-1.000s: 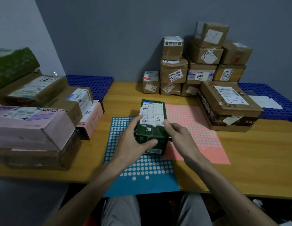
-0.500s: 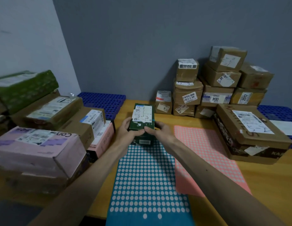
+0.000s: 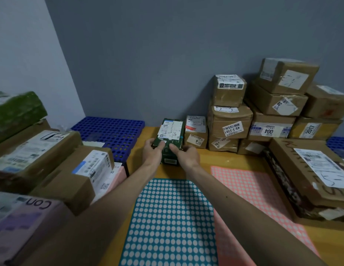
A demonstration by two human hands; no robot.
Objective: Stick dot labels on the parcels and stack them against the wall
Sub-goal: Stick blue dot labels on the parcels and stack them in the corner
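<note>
beside the stack [image 3: 229,120], green parcel [image 3: 170,135] lengthwise toward the wall [image 3: 167,54], left hand [image 3: 152,152] and right hand [image 3: 186,155] fingers [image 3: 160,146] curled round it

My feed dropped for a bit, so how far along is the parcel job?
Done: a stack of brown parcels stands against the wall. In hand: the left hand and right hand hold the green parcel at that stack's left end. Left: the pile of parcels on the left and the large flat box on the right. Labelling can't be judged.
</note>
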